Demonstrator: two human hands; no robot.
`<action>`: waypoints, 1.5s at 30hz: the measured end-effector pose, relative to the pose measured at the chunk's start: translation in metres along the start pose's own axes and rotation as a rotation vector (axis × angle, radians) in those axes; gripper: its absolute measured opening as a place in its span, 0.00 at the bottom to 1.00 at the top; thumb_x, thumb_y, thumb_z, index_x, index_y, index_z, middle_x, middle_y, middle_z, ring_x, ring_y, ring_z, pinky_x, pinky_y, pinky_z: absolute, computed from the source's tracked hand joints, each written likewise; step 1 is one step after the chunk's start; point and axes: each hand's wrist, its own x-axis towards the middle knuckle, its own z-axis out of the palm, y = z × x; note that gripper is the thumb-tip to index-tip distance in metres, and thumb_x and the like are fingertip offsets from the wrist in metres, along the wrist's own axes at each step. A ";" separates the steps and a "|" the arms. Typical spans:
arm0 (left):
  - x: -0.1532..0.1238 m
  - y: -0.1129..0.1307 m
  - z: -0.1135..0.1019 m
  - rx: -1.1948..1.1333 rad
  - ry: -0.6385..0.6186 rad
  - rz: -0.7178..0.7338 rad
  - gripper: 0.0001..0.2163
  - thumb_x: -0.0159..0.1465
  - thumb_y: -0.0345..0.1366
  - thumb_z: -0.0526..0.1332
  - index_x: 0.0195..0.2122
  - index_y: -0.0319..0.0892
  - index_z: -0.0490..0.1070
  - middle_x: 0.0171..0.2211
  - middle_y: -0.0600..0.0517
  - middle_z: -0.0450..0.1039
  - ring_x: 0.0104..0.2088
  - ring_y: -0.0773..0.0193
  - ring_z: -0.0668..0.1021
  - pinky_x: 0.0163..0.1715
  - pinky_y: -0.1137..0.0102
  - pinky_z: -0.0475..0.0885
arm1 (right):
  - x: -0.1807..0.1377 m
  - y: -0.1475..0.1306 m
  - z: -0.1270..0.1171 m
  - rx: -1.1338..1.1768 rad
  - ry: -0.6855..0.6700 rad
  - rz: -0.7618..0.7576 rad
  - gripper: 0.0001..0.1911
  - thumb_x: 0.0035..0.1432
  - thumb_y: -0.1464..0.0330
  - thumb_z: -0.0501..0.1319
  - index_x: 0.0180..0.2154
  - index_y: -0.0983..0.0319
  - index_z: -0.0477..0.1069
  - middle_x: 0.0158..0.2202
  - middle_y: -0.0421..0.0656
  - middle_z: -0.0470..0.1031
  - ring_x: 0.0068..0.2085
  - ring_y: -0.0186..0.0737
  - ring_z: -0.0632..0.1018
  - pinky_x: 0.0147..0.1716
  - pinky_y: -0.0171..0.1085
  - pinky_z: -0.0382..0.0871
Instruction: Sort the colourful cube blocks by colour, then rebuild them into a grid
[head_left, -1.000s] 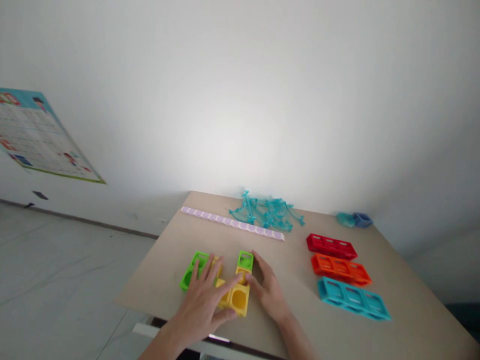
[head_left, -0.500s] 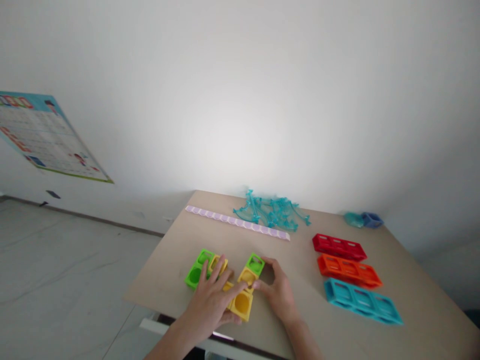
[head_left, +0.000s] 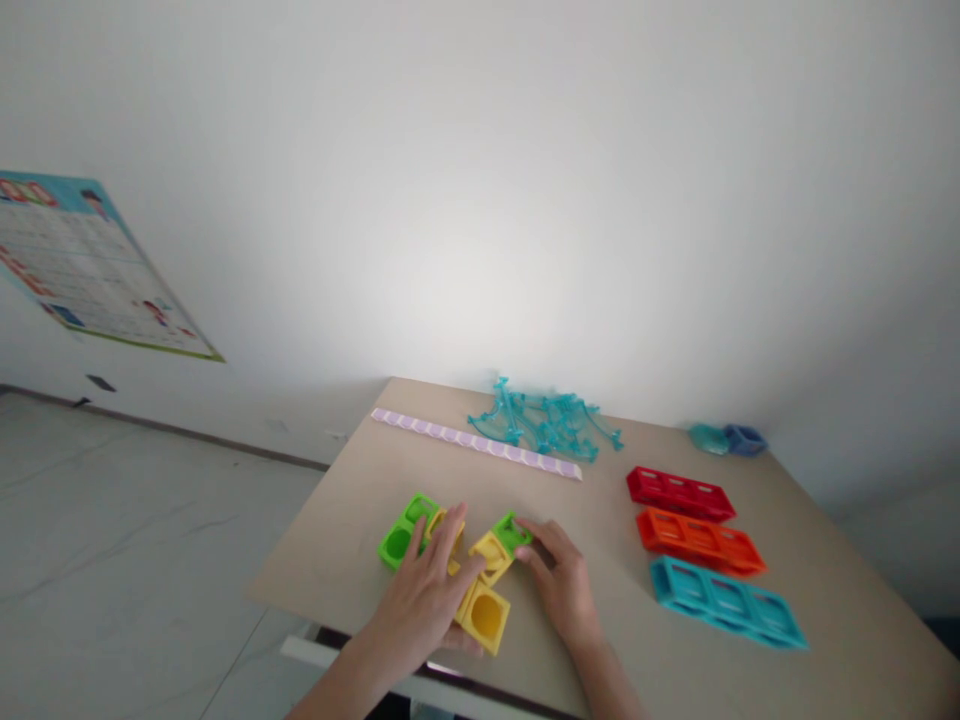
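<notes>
My left hand (head_left: 422, 598) lies over the yellow blocks (head_left: 486, 618), gripping them, its fingers and palm hiding part of them. One yellow cube with a round hollow shows beside the palm. Green blocks (head_left: 397, 543) form the left end of the group, beyond my left fingers. At its right end a green cube (head_left: 513, 533) joins another yellow cube (head_left: 491, 557) and sits tilted. My right hand (head_left: 564, 583) pinches that green cube between thumb and fingers.
On the right lie red (head_left: 679, 494), orange (head_left: 701, 541) and turquoise (head_left: 727, 601) three-cell block rows. A purple-patterned strip (head_left: 476, 443) crosses the table before a heap of translucent teal curved pieces (head_left: 551, 420). Small blue pieces (head_left: 742, 440) sit at the back right, against the wall.
The right-hand green cube and the yellow cube joined to it have turned and tilted to the right. My right fingers have shifted onto the green cube. The left-hand blocks have moved slightly.
</notes>
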 end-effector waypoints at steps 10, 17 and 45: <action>0.001 -0.002 0.010 0.067 0.104 -0.066 0.35 0.46 0.50 0.73 0.55 0.50 0.66 0.67 0.38 0.46 0.65 0.33 0.56 0.58 0.37 0.56 | -0.006 -0.006 -0.001 -0.139 -0.013 -0.092 0.14 0.62 0.58 0.60 0.42 0.58 0.76 0.30 0.43 0.71 0.29 0.40 0.74 0.28 0.36 0.70; -0.001 -0.007 -0.002 0.052 0.084 -0.048 0.35 0.45 0.45 0.75 0.55 0.53 0.67 0.69 0.42 0.38 0.66 0.33 0.54 0.59 0.37 0.56 | -0.013 -0.008 -0.001 -0.224 -0.051 -0.182 0.13 0.64 0.61 0.57 0.45 0.59 0.74 0.32 0.44 0.71 0.32 0.40 0.75 0.30 0.37 0.72; 0.007 -0.008 0.017 -0.133 0.230 -0.145 0.34 0.38 0.44 0.77 0.46 0.43 0.69 0.62 0.35 0.60 0.63 0.34 0.61 0.60 0.38 0.56 | -0.008 -0.001 -0.005 0.115 0.192 0.141 0.14 0.64 0.56 0.53 0.40 0.60 0.66 0.31 0.40 0.70 0.32 0.39 0.71 0.32 0.34 0.65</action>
